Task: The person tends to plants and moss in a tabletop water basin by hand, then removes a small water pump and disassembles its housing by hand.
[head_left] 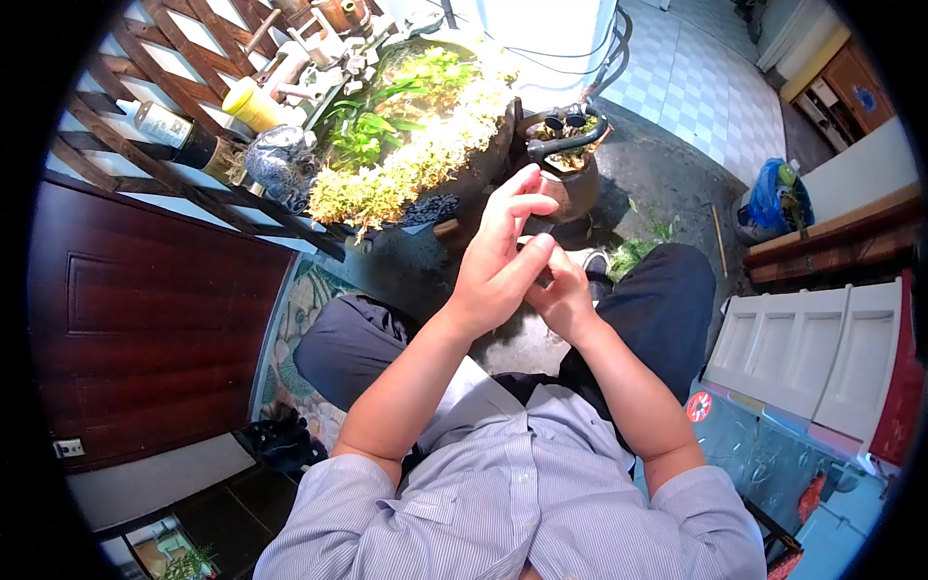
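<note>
Raised in front of my lap, my left hand (pixel 496 266) has its fingers loosely bent and apart, with nothing visible between them. Its thumb reaches across to my right hand (pixel 564 293), and the two hands overlap and touch. Most of my right hand's fingers are hidden behind the left thumb or bunched near it, so whether they hold anything cannot be made out. Beyond my hands stand a large planter (pixel 493 159) edged with yellow-green plants (pixel 387 193) and a brown pot (pixel 572 190) with dark pipes over it.
Wooden lattice (pixel 106 68) with bottles and a yellow container (pixel 251 104) is at the upper left, above a dark red door panel (pixel 155 300). A blue-bagged bin (pixel 773 208) and white drawer-like panels (pixel 793 358) are on the right. A black furry animal or object (pixel 280 442) lies lower left.
</note>
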`<state>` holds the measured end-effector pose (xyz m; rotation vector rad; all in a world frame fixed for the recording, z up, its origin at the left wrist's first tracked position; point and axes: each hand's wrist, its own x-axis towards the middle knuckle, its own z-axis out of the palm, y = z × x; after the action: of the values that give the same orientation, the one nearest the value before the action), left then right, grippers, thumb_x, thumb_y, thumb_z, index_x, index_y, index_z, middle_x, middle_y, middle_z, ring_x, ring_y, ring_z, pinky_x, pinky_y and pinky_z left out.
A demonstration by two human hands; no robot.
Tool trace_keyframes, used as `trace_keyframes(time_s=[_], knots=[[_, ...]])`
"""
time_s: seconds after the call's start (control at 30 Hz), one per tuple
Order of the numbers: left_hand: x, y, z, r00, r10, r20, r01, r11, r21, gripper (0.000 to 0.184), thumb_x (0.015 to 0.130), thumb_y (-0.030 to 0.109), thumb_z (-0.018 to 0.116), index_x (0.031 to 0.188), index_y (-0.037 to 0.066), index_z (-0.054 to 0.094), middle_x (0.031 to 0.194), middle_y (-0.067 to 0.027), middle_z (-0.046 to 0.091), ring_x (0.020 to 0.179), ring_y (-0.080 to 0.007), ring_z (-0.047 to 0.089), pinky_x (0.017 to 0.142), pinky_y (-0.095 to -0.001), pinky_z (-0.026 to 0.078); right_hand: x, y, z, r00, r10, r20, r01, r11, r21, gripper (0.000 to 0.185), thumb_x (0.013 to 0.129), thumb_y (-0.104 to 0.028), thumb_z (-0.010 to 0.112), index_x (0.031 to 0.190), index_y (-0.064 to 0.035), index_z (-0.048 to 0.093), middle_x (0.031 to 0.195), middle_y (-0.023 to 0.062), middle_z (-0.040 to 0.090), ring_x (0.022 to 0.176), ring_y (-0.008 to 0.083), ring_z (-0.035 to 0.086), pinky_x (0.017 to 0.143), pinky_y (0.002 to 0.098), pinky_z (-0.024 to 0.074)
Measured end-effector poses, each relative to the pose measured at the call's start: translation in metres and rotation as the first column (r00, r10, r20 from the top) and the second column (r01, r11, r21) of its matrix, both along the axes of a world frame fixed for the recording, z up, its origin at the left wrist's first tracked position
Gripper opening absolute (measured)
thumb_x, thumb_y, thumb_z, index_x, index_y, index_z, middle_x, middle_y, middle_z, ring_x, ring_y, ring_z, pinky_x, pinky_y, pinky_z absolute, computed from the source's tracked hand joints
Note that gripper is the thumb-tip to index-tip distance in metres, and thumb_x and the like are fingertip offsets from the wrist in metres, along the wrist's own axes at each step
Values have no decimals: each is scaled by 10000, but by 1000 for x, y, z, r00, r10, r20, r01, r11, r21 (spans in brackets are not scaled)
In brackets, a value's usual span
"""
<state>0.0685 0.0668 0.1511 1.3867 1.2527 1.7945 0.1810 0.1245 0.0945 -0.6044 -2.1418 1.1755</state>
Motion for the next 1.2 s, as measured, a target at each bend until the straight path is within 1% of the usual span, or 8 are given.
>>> trace_keyframes(time_s=[0.07, 0.17, 0.3, 0.37, 0.43, 0.53, 1.03, 1.2], knots=[[-1, -2, 5, 976, -52, 214, 59, 998, -28, 248, 912, 25, 484, 1158, 19, 514, 1414, -177, 341, 1311, -237, 361, 1082, -355, 272, 3, -1, 6, 998, 50, 38, -41, 978, -205, 420, 748, -93, 732, 1117, -18, 544, 1039, 145, 628, 899, 262, 651, 767, 333, 520], [-7, -4, -3, 965, 83, 249, -63, 994, -86, 247, 929, 51, 467, 1164, -2, 522, 1303, -135, 489, 1219, -212, 463, 1055, -348, 322, 0, -1, -4, 992, 65, -106, -86, 974, -209, 418, 759, -100, 736, 1126, -44, 544, 1058, 130, 625, 910, 251, 646, 786, 327, 515], [-2, -20, -13, 916, 261, 305, -163, 936, -311, 294, 906, 118, 529, 1183, 20, 521, 1221, -86, 532, 1145, -174, 500, 1017, -333, 357, 3, 6, 1, 981, -16, -192, 36, 994, 100, 410, 728, -89, 746, 1100, -60, 575, 1093, 133, 616, 1012, 282, 610, 871, 353, 484], [-3, -28, -23, 846, 256, 467, -49, 911, -410, 342, 899, 174, 543, 1212, 41, 511, 1196, -64, 538, 1128, -164, 510, 993, -326, 382, 5, 11, 4, 977, -53, -208, 89, 981, 170, 406, 709, -93, 750, 1082, -65, 595, 1066, 122, 621, 1005, 295, 602, 864, 368, 480], [-2, -33, -31, 708, 227, 669, 110, 900, -423, 376, 898, 270, 546, 1214, 68, 514, 1144, -51, 570, 1035, -139, 556, 911, -295, 446, 5, 12, -2, 997, -76, 13, 76, 997, 8, 403, 703, -105, 750, 1077, -74, 602, 1028, 108, 625, 966, 299, 605, 828, 374, 483], [-3, -32, -45, 660, 198, 725, 229, 866, -445, 344, 926, 290, 511, 1193, 74, 524, 1085, -31, 605, 939, -122, 591, 843, -284, 482, 4, 15, -1, 998, -39, -41, 41, 998, 50, 401, 694, -111, 750, 1069, -84, 608, 998, 101, 625, 929, 296, 606, 798, 370, 482], [-9, -40, -42, 704, 49, 709, 351, 843, -407, 316, 901, 189, 545, 1178, 39, 518, 1061, -38, 589, 910, -107, 586, 783, -263, 494, 10, 7, 2, 997, 74, -26, -65, 967, 246, 488, 662, -143, 761, 1116, -106, 587, 1022, 83, 626, 955, 286, 596, 831, 386, 467], [-5, -34, -49, 792, 115, 599, 250, 834, -492, 371, 794, 9, 483, 1160, 53, 528, 1040, -43, 567, 930, -124, 569, 787, -278, 487, 5, 4, -6, 998, 68, 10, -68, 947, 314, 548, 637, -100, 748, 1155, -119, 569, 1053, 94, 603, 977, 294, 577, 833, 389, 466]])
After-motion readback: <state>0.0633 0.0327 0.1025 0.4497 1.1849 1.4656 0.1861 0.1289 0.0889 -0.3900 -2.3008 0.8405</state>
